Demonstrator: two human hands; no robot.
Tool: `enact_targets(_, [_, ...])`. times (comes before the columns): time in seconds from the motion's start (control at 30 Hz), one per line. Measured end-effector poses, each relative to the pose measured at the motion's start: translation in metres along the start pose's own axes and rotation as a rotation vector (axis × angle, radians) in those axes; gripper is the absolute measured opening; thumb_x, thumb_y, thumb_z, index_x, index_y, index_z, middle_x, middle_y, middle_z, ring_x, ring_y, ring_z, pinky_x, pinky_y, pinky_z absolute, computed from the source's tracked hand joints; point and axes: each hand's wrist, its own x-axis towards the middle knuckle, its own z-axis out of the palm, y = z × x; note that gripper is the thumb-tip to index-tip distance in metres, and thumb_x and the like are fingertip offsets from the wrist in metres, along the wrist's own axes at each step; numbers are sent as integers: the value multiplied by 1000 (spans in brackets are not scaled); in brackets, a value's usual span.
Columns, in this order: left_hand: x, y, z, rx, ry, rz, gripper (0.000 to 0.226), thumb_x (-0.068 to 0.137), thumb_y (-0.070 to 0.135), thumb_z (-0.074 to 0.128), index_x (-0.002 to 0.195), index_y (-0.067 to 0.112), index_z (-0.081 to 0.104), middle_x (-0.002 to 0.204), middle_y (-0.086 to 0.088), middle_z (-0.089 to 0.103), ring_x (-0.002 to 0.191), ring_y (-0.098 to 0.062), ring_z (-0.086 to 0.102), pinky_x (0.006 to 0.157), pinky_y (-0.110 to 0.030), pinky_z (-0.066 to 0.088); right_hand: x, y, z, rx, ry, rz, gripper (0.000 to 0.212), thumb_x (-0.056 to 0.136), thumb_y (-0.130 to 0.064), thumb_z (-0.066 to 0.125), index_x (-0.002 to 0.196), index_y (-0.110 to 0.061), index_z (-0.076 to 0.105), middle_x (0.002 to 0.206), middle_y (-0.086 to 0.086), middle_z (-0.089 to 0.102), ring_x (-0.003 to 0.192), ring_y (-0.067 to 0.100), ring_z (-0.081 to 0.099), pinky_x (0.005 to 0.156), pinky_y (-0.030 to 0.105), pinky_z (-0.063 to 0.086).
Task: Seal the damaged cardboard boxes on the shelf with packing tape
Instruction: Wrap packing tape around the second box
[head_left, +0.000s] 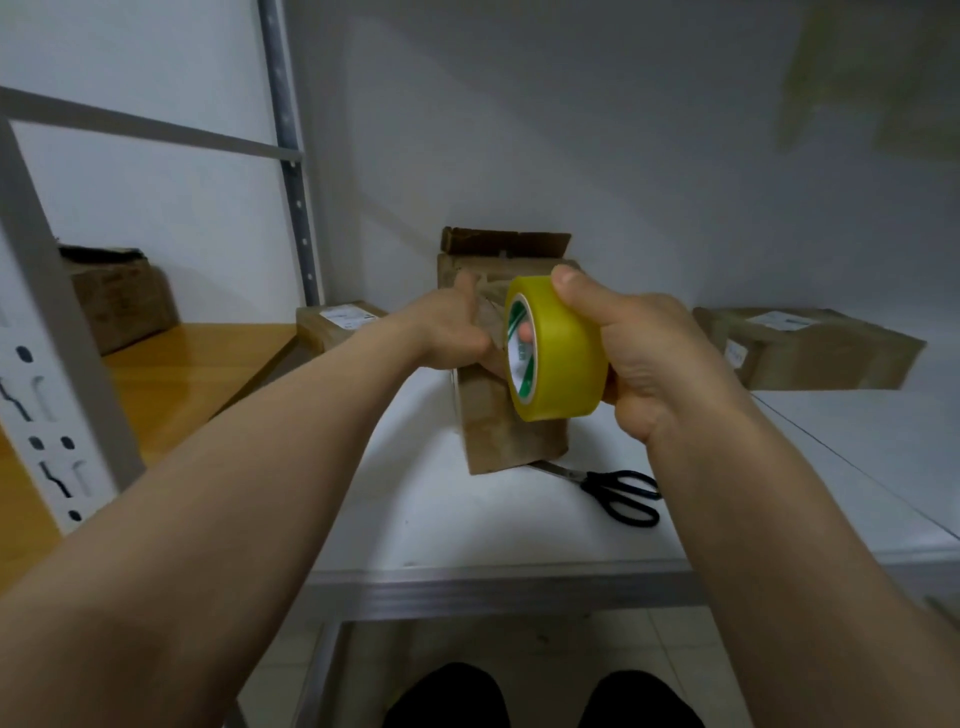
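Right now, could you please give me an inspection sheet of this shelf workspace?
Surface: white shelf, carrying boxes and scissors.
Job's things: middle box, far flap standing open; yellow tape roll held over it.
Clutter: scissors, blades at the middle box's near corner; labelled left box; labelled right box.
Grippers: right hand grips the tape roll; left hand on the middle box, fingers curled, hold unclear.
Cables: nothing seen.
Surroundings: grey metal frame, white wall, wooden shelf at left bearing a dark box.
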Motion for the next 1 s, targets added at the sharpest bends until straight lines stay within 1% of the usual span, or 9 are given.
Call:
enact_targets(0.07, [3,4,0,41,-12,26,121,73,44,87,159,22,6,142,-15,54,116,-31,56,95,-35,45,0,3,-5,-23,4,8,22,92,-34,70,87,-15,60,51,-7,68,47,7,68,46,23,55])
enact_targets(0.2, [4,12,-5,151,-65,93,123,75,45,85,160,38,-2,157,-13,41,137,-34,46,102,-35,41,2,7,-10,-50,15,10,24,93,-37,69,84,-16,61,52,-8,69,49,6,68,62,30,55])
enact_targets(0.27, [4,15,-8,197,-90,110,111,76,48,83,160,39,10,157,-9,42,136,-32,46,94,-32,42,3,9,-11,-57,14,8,24,93,-38,69,85,-16,61,52,-8,69,49,6,69,60,29,55])
enact_targets(0.43, [6,14,-5,281,-96,164,94,80,51,78,157,33,27,157,-3,42,139,-28,43,110,-38,36,3,12,-11,-11,-10,17,24,93,-35,69,86,-14,61,53,-4,70,49,9,69,47,24,57])
enact_targets(0.57, [8,10,-4,373,-100,203,96,81,57,75,158,33,23,170,-5,7,145,-30,36,112,-41,35,6,15,-8,-34,-18,11,24,92,-36,70,90,-13,63,59,1,72,52,12,71,47,24,57])
enact_targets(0.7, [4,14,-8,402,-104,241,82,80,61,74,148,33,36,144,3,52,119,-21,55,98,-36,43,7,16,-8,-33,-20,22,27,92,-37,69,92,-11,65,63,4,74,54,14,72,47,25,57])
enact_targets(0.83, [0,17,-8,441,-141,254,77,86,61,68,151,36,34,137,2,55,102,-15,47,88,-31,36,8,22,-13,-22,27,58,38,90,-44,71,109,-12,65,71,2,77,66,16,76,68,36,63])
enact_targets(0.9, [0,18,-8,416,-175,258,75,88,59,67,152,39,32,142,2,53,107,-14,45,91,-31,34,9,26,-14,-36,62,77,44,88,-47,72,116,-14,66,85,5,78,76,22,77,80,44,62])
enact_targets(1.0, [-2,18,-7,356,-214,261,71,92,52,66,153,38,33,147,2,50,126,-21,48,101,-35,35,8,30,-16,-58,80,102,45,88,-51,71,115,-16,67,93,7,78,82,24,77,80,45,62])
